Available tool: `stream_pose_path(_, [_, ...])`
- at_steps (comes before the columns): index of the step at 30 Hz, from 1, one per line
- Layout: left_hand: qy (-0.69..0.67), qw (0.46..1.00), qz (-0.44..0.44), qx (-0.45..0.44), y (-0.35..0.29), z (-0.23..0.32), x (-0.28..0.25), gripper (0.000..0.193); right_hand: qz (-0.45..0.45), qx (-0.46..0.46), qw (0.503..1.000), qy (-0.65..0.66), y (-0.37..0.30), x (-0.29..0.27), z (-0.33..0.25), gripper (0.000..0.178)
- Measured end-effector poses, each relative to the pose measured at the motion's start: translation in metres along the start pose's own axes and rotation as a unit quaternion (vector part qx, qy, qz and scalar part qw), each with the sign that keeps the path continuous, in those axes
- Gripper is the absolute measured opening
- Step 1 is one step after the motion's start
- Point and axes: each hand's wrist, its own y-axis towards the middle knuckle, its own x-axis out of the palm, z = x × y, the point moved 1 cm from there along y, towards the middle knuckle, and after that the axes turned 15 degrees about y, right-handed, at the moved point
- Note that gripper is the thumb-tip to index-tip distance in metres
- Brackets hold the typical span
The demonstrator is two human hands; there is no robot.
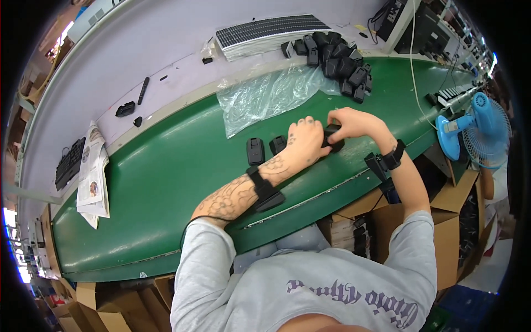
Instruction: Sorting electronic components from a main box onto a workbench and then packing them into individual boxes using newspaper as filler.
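A small black plastic device (334, 136) is between my two hands over the green bench. My right hand (357, 123) grips it from the right, with thumb and fingers bent round it. Close against its left side is my left hand (306, 135), fingers curled and thumb at the device's lower edge. The hands hide much of its shape. Two similar black devices lie left of my left hand: one flat (255, 151), and another (277, 145) partly behind my wrist.
Black devices are heaped (344, 61) at the far right, beside a crinkled clear plastic bag (271, 99). A stack of black-topped sheets (271, 36) lies behind. Newspaper (93, 177) lies at left, a blue fan (484, 130) stands at right. Cardboard boxes (445, 238) sit below the bench edge.
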Motion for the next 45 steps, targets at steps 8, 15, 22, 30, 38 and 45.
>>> stream_pose_path(8, [-0.001, 0.997, -0.075, 0.029, -0.038, -0.038, -0.015, 0.092, 0.094, 0.009, 0.994, 0.063, 0.114, -0.045, -0.013, 0.063])
stream_pose_path(15, [0.043, 0.997, 0.039, 0.043, -0.017, 0.008, 0.004, 0.100, 0.398, 0.073, 0.881, -0.246, 0.188, -0.085, 0.063, 0.065])
stream_pose_path(22, [0.048, 0.998, -0.012, 0.031, -0.025, -0.028, 0.009, 0.068, 0.328, -0.201, 0.911, -0.147, 0.132, -0.061, 0.040, 0.057])
stream_pose_path(30, [0.051, 0.998, 0.008, -0.039, -0.012, 0.034, 0.011, 0.076, 0.343, -0.119, 0.927, -0.089, 0.171, -0.023, 0.054, 0.055])
stream_pose_path(38, [0.045, 0.996, -0.008, 0.074, -0.058, -0.014, -0.006, 0.085, 0.096, -0.113, 0.973, 0.176, 0.058, -0.020, -0.005, 0.049])
stream_pose_path(45, [0.156, 0.986, 0.016, -0.058, -0.097, -0.047, -0.026, 0.110, 0.132, -0.053, 0.981, 0.133, -0.006, 0.065, 0.021, 0.055])
